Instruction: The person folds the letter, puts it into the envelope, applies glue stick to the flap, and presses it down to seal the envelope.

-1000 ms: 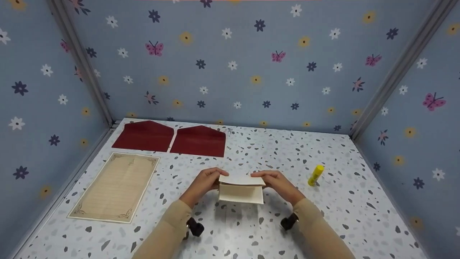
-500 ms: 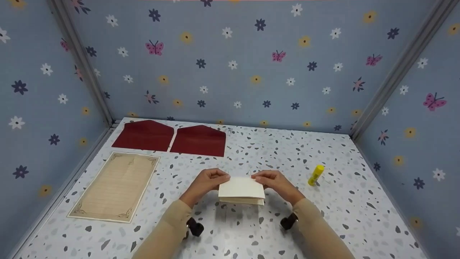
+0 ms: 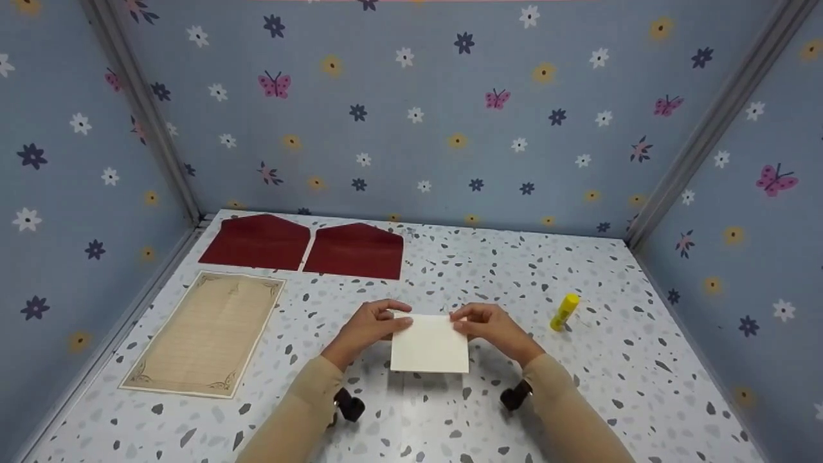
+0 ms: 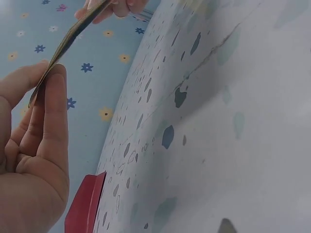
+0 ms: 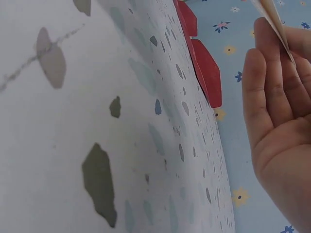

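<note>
A folded sheet of cream paper (image 3: 429, 347) is held above the table, its blank face toward me. My left hand (image 3: 371, 326) pinches its upper left corner between thumb and fingers; the left wrist view shows the paper (image 4: 68, 41) edge-on in that pinch. At the upper right corner my right hand (image 3: 492, 326) grips it the same way, and in the right wrist view the paper (image 5: 275, 22) passes between thumb and fingers. The lower edge hangs free of the speckled table. What lies on the paper's far side is hidden in the head view.
Two dark red envelopes (image 3: 353, 252) with raised flaps lie side by side at the back left. In front of them is a bordered, lined tan sheet (image 3: 202, 334). A yellow glue stick (image 3: 565, 312) is on the right. Flower-patterned walls (image 3: 411, 128) enclose three sides.
The front flap of the folded paper has swung down, so the gap between its layers no longer shows from the head. Both hands keep their places at its top corners.
</note>
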`<act>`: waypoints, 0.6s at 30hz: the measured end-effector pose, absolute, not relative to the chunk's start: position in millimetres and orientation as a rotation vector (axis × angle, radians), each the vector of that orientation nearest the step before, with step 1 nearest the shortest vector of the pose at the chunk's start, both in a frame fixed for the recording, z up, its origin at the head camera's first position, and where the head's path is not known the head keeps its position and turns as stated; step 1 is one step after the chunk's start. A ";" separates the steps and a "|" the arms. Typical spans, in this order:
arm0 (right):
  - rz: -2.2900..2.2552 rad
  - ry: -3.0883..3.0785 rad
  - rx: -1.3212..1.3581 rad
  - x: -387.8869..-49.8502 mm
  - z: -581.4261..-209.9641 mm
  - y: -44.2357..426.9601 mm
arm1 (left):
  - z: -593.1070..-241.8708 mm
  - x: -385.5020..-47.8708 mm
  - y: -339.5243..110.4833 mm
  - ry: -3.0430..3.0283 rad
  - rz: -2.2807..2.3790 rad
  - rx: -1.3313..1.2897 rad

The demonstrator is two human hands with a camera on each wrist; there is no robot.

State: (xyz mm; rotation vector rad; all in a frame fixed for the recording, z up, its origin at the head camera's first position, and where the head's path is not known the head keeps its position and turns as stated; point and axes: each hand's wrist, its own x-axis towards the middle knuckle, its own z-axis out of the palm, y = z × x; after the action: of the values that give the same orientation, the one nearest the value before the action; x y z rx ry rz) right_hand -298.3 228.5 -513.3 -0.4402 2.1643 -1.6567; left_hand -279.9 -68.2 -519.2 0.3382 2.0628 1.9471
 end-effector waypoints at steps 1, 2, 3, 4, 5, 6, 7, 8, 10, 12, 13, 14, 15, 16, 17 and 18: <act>-1.652 2.171 -0.437 -298.1 -513.3 228.3 | -518.6 -280.1 -67.7 2.073 1.933 0.323; -1.648 2.179 -0.435 -297.8 -513.1 228.1 | -517.8 -280.2 -67.0 2.087 1.917 0.310; -1.640 2.188 -0.431 -297.6 -513.2 227.8 | -517.1 -280.2 -66.2 2.098 1.902 0.295; -1.635 2.196 -0.428 -297.3 -513.1 227.3 | -516.7 -280.5 -65.3 2.106 1.886 0.279; -1.628 2.206 -0.426 -296.8 -512.9 226.6 | -516.0 -280.6 -64.0 2.118 1.870 0.267; -1.621 2.214 -0.425 -296.4 -513.0 225.7 | -515.2 -280.7 -62.7 2.139 1.852 0.262; -1.618 2.219 -0.429 -295.8 -512.8 224.4 | -514.6 -280.8 -61.1 2.157 1.835 0.257; -1.613 2.222 -0.437 -295.1 -512.7 223.0 | -514.2 -280.9 -59.7 2.177 1.817 0.255; -1.607 2.222 -0.450 -293.5 -512.2 219.9 | -513.7 -281.0 -56.8 2.212 1.786 0.264; -1.601 2.219 -0.467 -292.3 -512.1 216.7 | -513.5 -280.8 -54.3 2.253 1.750 0.280; -1.599 2.215 -0.474 -291.6 -511.8 215.1 | -513.9 -280.9 -53.2 2.268 1.735 0.282; -1.595 2.215 -0.474 -291.1 -511.5 213.6 | -514.2 -280.9 -52.5 2.282 1.723 0.284; -1.594 2.213 -0.475 -290.7 -511.3 212.3 | -514.4 -280.8 -51.7 2.295 1.713 0.288; -1.596 2.211 -0.478 -290.4 -511.0 211.2 | -514.7 -280.7 -51.1 2.305 1.709 0.288; -1.595 2.211 -0.480 -290.3 -511.3 210.3 | -514.9 -280.7 -50.7 2.313 1.707 0.283; -1.596 2.212 -0.483 -290.2 -511.3 209.6 | -515.2 -280.9 -50.5 2.320 1.709 0.276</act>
State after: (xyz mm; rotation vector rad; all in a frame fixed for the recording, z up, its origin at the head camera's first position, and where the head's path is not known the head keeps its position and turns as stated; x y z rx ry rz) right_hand -290.2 209.6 -511.3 -0.4834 2.2118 -1.5959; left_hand -280.9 -50.5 -515.2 0.2758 2.3202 1.7086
